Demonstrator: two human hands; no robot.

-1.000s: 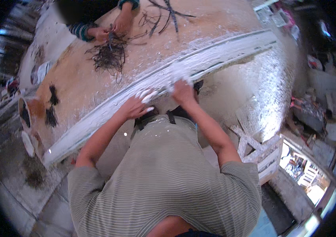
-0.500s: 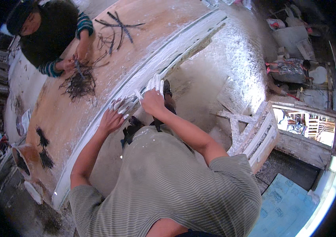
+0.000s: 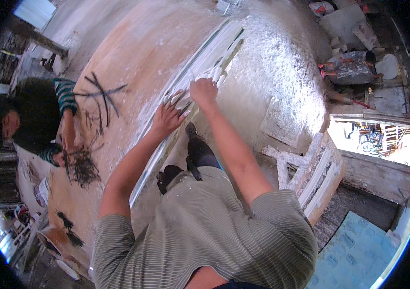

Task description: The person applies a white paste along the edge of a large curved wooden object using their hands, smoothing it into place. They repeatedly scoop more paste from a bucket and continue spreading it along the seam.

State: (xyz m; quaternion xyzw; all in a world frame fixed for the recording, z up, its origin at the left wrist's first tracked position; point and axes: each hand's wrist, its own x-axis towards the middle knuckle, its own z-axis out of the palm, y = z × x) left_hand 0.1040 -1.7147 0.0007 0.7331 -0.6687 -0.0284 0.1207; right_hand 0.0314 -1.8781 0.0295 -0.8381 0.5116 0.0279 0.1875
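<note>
A long, narrow strip coated in wet-looking white [image 3: 205,60] runs along the near edge of the big tan work surface. On it lies my left hand [image 3: 167,118], fingers spread and tips whitened, holding nothing I can see. Farther up the strip is my right hand [image 3: 205,90]. Its white-smeared fingers reach over the strip and blend with the coating; they look stretched out rather than closed round anything.
Across the surface a person in teal-striped sleeves [image 3: 65,98] handles a tangle of dark strands [image 3: 85,168]. Crossed dark strips [image 3: 102,94] lie nearby. At right stand a white-spattered wooden frame [image 3: 311,168] and a blue sheet [image 3: 354,250]; another person [image 3: 354,67] is farther back.
Both my hands have moved forward and right along the white strip. The view has shifted, so the person opposite appears farther left and lower.
</note>
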